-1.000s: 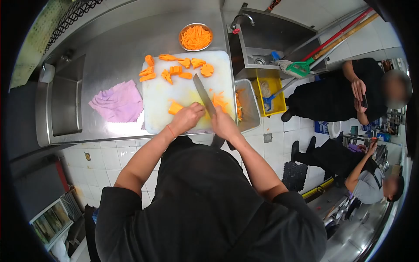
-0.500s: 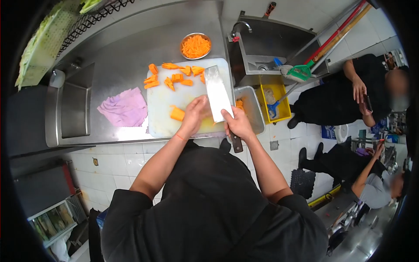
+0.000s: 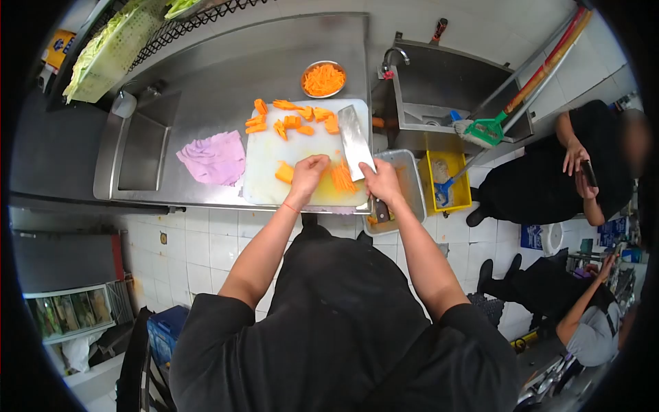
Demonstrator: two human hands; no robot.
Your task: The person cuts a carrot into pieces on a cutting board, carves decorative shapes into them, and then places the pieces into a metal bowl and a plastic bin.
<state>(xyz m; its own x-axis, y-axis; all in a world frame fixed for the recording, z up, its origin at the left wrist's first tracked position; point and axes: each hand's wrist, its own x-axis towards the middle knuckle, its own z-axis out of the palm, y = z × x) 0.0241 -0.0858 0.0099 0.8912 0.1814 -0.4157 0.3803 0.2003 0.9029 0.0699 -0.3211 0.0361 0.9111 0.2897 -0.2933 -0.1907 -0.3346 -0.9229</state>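
The person's left hand (image 3: 307, 173) rested on the white plastic cutting board (image 3: 268, 180) with its fingers curled down and bunched. Whether they pinched anything could not be told, since the knuckles covered the fingertips. Just to its right, touching or nearly so, lay the small heap of orange carrot strips (image 3: 341, 177), with their length pointing away from the body. On its other side sat a blocky orange carrot chunk (image 3: 284, 172). The right hand (image 3: 382, 182) was closed around the handle of the broad steel cleaver (image 3: 356, 141), and only the handle's dark end showed below the fist. The blade's flat face was turned up, and its long axis ran from that hand toward the far edge of the board, leaning slightly left. The strips sat between the two hands, a little nearer the left. The rectangular steel tray (image 3: 414, 180) hung just past the board's right edge, its contents mostly hidden by the right wrist. More cut orange carrot pieces (image 3: 295, 117) lined the far side of the board.
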